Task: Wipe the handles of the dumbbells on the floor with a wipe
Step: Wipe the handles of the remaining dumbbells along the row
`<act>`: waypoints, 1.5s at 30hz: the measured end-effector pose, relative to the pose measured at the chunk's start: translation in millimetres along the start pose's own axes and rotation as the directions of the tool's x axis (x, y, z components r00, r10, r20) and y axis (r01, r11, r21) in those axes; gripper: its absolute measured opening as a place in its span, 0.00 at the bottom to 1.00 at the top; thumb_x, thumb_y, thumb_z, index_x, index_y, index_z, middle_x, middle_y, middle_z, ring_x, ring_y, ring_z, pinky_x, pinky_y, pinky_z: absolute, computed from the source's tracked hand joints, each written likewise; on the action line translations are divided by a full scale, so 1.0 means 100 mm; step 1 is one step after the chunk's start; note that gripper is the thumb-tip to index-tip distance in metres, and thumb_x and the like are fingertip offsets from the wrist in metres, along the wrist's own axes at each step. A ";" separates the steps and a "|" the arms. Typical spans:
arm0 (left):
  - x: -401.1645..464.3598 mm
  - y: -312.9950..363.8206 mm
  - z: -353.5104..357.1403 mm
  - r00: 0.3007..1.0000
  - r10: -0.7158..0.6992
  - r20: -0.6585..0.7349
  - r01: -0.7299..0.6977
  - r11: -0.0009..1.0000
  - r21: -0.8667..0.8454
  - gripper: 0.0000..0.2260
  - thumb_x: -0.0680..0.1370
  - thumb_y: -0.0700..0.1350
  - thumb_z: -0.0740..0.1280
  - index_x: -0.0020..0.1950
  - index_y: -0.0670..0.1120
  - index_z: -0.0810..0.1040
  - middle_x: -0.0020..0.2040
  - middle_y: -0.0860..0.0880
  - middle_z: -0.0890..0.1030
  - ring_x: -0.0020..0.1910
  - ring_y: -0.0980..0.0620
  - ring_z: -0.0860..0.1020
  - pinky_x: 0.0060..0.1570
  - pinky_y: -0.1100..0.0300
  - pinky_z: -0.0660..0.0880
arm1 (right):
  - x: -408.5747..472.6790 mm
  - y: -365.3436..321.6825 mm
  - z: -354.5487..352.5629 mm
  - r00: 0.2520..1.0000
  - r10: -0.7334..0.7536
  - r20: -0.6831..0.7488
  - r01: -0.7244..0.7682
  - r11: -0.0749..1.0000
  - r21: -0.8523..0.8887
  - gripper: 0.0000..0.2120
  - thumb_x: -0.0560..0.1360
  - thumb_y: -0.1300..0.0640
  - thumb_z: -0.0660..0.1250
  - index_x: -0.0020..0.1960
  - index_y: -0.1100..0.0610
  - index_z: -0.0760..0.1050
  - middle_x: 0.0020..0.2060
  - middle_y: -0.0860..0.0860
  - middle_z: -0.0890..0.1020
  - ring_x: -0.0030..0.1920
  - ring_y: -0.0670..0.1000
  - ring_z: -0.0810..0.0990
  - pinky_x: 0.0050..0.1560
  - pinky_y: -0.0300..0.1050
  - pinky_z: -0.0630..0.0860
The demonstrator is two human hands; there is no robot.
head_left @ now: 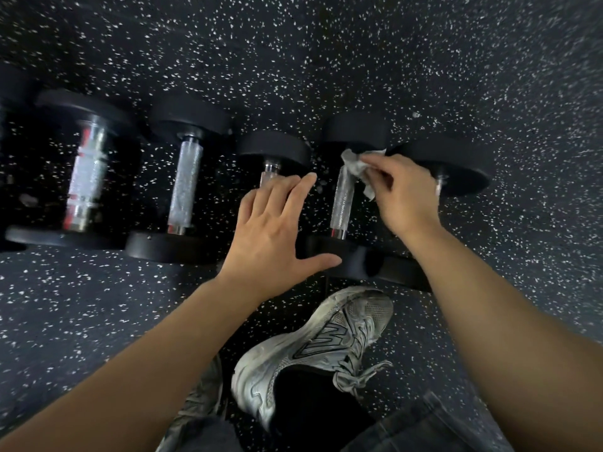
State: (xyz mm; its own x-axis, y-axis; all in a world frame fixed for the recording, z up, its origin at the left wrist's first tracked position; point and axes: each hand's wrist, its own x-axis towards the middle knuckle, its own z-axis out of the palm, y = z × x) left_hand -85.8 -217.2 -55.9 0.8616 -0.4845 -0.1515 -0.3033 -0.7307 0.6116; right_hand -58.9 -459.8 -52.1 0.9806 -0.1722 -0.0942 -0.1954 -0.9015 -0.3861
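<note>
Several black dumbbells with knurled chrome handles lie side by side on the speckled rubber floor. My right hand (pixel 403 190) pinches a crumpled white wipe (pixel 357 168) against the top of the fourth dumbbell's handle (pixel 341 203). My left hand (pixel 277 223) is spread flat, fingers apart, over the third dumbbell's handle (pixel 270 172), hiding most of it. It holds nothing. Further left lie the second dumbbell's handle (pixel 186 187) and a thicker one (pixel 86 177). A fifth dumbbell's far plate (pixel 456 171) shows behind my right hand.
My grey sneaker (pixel 319 347) stands on the floor just in front of the dumbbells, between my forearms, with dark trouser legs below it. Speckled black floor (pixel 326 60) stretches beyond the row and to the right.
</note>
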 end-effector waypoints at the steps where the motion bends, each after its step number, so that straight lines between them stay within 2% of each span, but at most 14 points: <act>1: 0.01 0.00 0.03 1.000 -0.001 0.018 0.000 1.000 0.017 0.52 0.69 0.75 0.66 0.84 0.51 0.54 0.80 0.48 0.65 0.81 0.46 0.59 0.80 0.42 0.55 | 0.03 -0.01 0.02 1.000 -0.017 0.016 0.017 0.999 -0.029 0.14 0.83 0.47 0.63 0.66 0.45 0.80 0.52 0.49 0.84 0.52 0.53 0.82 0.49 0.48 0.76; 7: 0.02 0.00 0.11 0.997 -0.069 0.027 0.067 0.997 0.049 0.56 0.65 0.78 0.68 0.85 0.51 0.53 0.80 0.47 0.64 0.81 0.45 0.59 0.79 0.45 0.51 | -0.02 0.03 0.02 0.990 -0.098 0.100 0.096 0.995 0.020 0.13 0.81 0.49 0.68 0.64 0.48 0.83 0.54 0.48 0.84 0.54 0.50 0.83 0.49 0.41 0.72; 9: 0.03 0.00 0.11 0.996 -0.081 0.039 0.079 0.995 0.056 0.57 0.65 0.78 0.68 0.85 0.51 0.52 0.80 0.47 0.64 0.81 0.45 0.58 0.80 0.44 0.51 | -0.12 0.05 -0.03 0.974 -0.155 0.165 0.144 0.987 0.078 0.13 0.80 0.50 0.69 0.63 0.50 0.84 0.53 0.47 0.85 0.54 0.49 0.83 0.54 0.42 0.76; 15: 0.04 0.04 0.15 0.997 -0.073 0.039 0.069 0.992 0.103 0.57 0.64 0.80 0.66 0.84 0.51 0.53 0.80 0.47 0.64 0.81 0.45 0.58 0.80 0.44 0.52 | -0.29 0.11 -0.12 0.783 -0.288 0.552 0.258 0.957 0.133 0.13 0.79 0.48 0.70 0.62 0.44 0.83 0.54 0.41 0.85 0.57 0.45 0.82 0.61 0.47 0.78; 17: 0.04 0.06 0.16 0.997 -0.068 0.031 0.064 0.992 0.112 0.57 0.64 0.81 0.65 0.84 0.50 0.54 0.79 0.47 0.65 0.81 0.45 0.59 0.80 0.44 0.52 | -0.28 0.11 -0.10 0.815 -0.297 0.497 0.302 0.950 0.072 0.13 0.80 0.48 0.69 0.63 0.43 0.83 0.54 0.42 0.85 0.57 0.46 0.82 0.58 0.48 0.79; 19: 0.05 0.09 0.17 0.998 -0.063 0.028 0.059 0.990 0.124 0.57 0.64 0.82 0.64 0.84 0.50 0.55 0.79 0.47 0.66 0.81 0.45 0.60 0.80 0.44 0.51 | -0.24 0.11 -0.06 0.903 -0.297 0.311 0.295 0.954 0.053 0.12 0.81 0.50 0.68 0.64 0.45 0.82 0.52 0.44 0.85 0.52 0.48 0.83 0.51 0.47 0.79; 22: 0.04 0.14 0.18 0.998 -0.059 0.022 0.055 0.990 0.132 0.58 0.64 0.83 0.62 0.83 0.50 0.55 0.78 0.48 0.66 0.80 0.46 0.61 0.81 0.44 0.51 | -0.08 0.08 -0.01 0.986 -0.162 0.033 0.160 0.985 0.056 0.13 0.82 0.52 0.66 0.66 0.47 0.81 0.50 0.47 0.83 0.46 0.48 0.81 0.45 0.43 0.75; 24: 0.05 0.17 0.19 0.998 -0.056 0.018 0.053 0.990 0.134 0.58 0.63 0.84 0.61 0.83 0.50 0.55 0.78 0.48 0.66 0.79 0.46 0.61 0.81 0.44 0.52 | 0.01 0.07 0.04 0.997 -0.074 0.032 0.074 0.997 -0.001 0.15 0.83 0.49 0.65 0.69 0.47 0.79 0.51 0.47 0.82 0.47 0.49 0.81 0.46 0.45 0.76; 30: 0.06 0.22 0.21 0.997 -0.066 0.036 0.060 0.986 0.159 0.58 0.64 0.85 0.57 0.83 0.49 0.53 0.78 0.48 0.65 0.80 0.46 0.60 0.81 0.43 0.53 | -0.11 0.06 -0.02 0.934 -0.242 0.263 0.254 0.967 -0.016 0.15 0.83 0.46 0.64 0.68 0.44 0.80 0.57 0.45 0.82 0.54 0.51 0.82 0.49 0.45 0.76; 35: 0.06 0.25 0.23 0.997 -0.070 0.041 0.062 0.986 0.156 0.58 0.65 0.85 0.54 0.84 0.48 0.53 0.79 0.48 0.65 0.80 0.46 0.59 0.81 0.43 0.52 | -0.18 0.09 -0.11 0.738 -0.238 0.632 0.283 0.959 0.031 0.16 0.80 0.43 0.66 0.66 0.44 0.81 0.61 0.43 0.82 0.61 0.50 0.81 0.61 0.49 0.76; 37: 0.07 0.24 0.23 0.996 -0.082 0.040 0.075 0.985 0.154 0.58 0.65 0.85 0.55 0.84 0.49 0.52 0.79 0.48 0.64 0.80 0.46 0.59 0.81 0.44 0.51 | -0.15 0.07 -0.13 0.795 -0.221 0.565 0.172 0.975 0.140 0.17 0.80 0.43 0.65 0.66 0.44 0.80 0.56 0.41 0.82 0.56 0.48 0.81 0.59 0.47 0.77; 39: 0.07 0.23 0.22 0.994 -0.105 0.032 0.099 0.985 0.144 0.58 0.64 0.85 0.57 0.84 0.49 0.51 0.80 0.48 0.63 0.81 0.46 0.58 0.81 0.44 0.51 | -0.07 0.08 -0.12 0.935 -0.148 0.322 0.104 0.983 0.150 0.17 0.81 0.44 0.64 0.67 0.44 0.79 0.52 0.43 0.82 0.47 0.47 0.81 0.50 0.45 0.77; 41: 0.06 0.21 0.19 0.992 -0.124 0.034 0.119 0.984 0.132 0.58 0.64 0.84 0.59 0.84 0.50 0.51 0.80 0.48 0.63 0.81 0.46 0.57 0.81 0.43 0.50 | 0.00 0.11 -0.06 0.989 -0.065 0.136 0.051 0.993 0.104 0.15 0.82 0.49 0.66 0.67 0.46 0.80 0.48 0.47 0.82 0.43 0.49 0.79 0.45 0.46 0.75; 45: 0.05 0.15 0.16 0.990 -0.141 0.029 0.137 0.983 0.121 0.59 0.63 0.84 0.61 0.83 0.50 0.53 0.80 0.48 0.63 0.82 0.46 0.56 0.81 0.43 0.49 | -0.06 0.13 0.06 0.985 -0.040 0.165 0.008 0.982 0.188 0.15 0.82 0.52 0.68 0.68 0.49 0.80 0.43 0.45 0.80 0.42 0.46 0.78 0.47 0.45 0.75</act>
State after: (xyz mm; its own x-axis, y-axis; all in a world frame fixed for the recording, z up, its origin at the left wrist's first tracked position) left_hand -92.8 -238.4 -60.1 0.8835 -0.3905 -0.2588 -0.2298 -0.8427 0.4869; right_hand -67.5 -467.6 -61.9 0.9710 -0.0685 -0.2290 -0.1875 -0.8125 -0.5520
